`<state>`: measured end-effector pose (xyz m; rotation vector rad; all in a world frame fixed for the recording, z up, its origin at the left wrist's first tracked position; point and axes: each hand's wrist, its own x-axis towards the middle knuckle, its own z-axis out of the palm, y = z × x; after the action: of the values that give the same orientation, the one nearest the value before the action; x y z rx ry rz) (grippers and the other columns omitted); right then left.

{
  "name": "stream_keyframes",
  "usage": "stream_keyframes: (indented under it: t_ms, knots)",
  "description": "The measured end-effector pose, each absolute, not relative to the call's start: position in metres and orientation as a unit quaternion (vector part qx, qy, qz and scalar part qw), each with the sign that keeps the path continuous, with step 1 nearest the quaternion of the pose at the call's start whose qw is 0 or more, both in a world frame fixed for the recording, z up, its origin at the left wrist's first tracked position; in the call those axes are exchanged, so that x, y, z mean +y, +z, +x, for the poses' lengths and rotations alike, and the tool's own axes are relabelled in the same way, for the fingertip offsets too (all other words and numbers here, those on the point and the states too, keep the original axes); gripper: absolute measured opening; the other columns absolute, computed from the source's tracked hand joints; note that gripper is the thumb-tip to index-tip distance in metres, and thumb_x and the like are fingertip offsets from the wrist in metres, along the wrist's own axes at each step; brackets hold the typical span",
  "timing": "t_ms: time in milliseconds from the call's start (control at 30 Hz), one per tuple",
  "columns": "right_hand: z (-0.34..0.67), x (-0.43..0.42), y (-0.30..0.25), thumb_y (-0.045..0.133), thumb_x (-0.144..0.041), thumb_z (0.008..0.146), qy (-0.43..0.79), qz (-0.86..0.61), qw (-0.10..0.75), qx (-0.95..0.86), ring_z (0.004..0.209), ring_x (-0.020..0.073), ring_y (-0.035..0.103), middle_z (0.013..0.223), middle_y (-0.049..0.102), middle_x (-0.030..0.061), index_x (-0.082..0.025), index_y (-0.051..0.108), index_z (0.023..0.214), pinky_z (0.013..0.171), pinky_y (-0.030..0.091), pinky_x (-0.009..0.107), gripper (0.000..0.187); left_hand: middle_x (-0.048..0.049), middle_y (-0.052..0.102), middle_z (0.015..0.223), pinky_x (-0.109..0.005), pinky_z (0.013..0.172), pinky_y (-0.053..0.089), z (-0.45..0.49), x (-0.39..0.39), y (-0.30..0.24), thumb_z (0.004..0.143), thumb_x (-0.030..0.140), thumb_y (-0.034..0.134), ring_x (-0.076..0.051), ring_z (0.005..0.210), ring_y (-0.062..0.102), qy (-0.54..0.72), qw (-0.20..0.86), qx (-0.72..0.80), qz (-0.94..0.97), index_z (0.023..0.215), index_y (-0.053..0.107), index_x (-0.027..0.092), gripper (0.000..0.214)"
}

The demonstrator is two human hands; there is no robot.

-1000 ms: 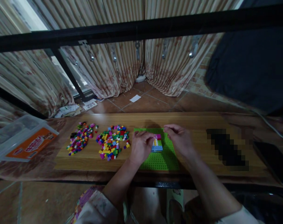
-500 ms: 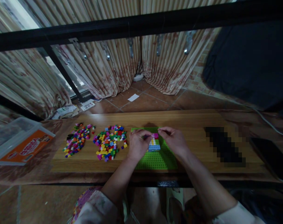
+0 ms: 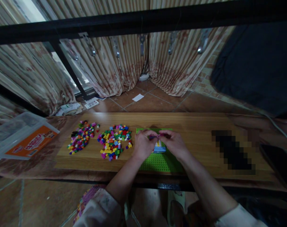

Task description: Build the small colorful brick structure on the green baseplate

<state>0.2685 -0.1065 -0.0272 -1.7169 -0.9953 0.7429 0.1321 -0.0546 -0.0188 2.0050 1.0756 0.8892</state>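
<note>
My left hand (image 3: 143, 143) and my right hand (image 3: 174, 143) meet above the green baseplate (image 3: 155, 165), fingers closed in a pinch. Between their fingertips a pink-purple brick (image 3: 157, 137) shows in part; the fingers cover the rest of it. Just below the fingertips stands a small build of bricks (image 3: 159, 149) on the baseplate, with light blue layers at the front and white and yellow bricks higher up. Whether the pink brick is seated on this build, I cannot tell, since the fingers hide its underside.
Two piles of loose coloured bricks (image 3: 115, 142) and bricks (image 3: 83, 137) lie on the wooden board (image 3: 195, 123) to the left. A clear plastic box (image 3: 30, 138) with an orange label stands at far left. At far right lies a dark phone-like slab (image 3: 279, 165), near a blurred-out dark patch.
My right hand has moved left, and its fingertips have come together with those of my left hand at the pink brick. The whole view has shifted slightly.
</note>
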Motion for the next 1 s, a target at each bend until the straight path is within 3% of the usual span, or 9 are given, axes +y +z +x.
stream_keyframes:
  t_ms: [733,1000]
  knots:
    - [0.264,-0.105,-0.016,0.071,-0.033,0.059,0.354,-0.691,0.517,-0.361,0.068,0.0169,0.064,0.072,0.073,0.0022,-0.020,0.074,0.075,0.068,0.048,0.030,0.022,0.0006,0.072,0.082,-0.034,0.087,0.048,0.133,-0.058,-0.015,0.072,0.009,0.064,-0.016,0.083,0.064,0.338,0.340,0.423,0.769,0.075,0.071,0.021,0.014]
    - [0.276,-0.110,-0.014,0.068,-0.048,0.066,0.392,-0.688,0.543,-0.280,0.060,0.0132,0.059,0.075,0.072,0.0044,-0.019,0.073,0.080,0.053,0.043,0.023,0.033,-0.0015,0.073,0.089,-0.029,0.084,0.051,0.125,-0.051,-0.018,0.081,0.012,0.055,-0.015,0.085,0.066,0.358,0.434,0.398,0.725,0.088,0.071,0.019,0.018]
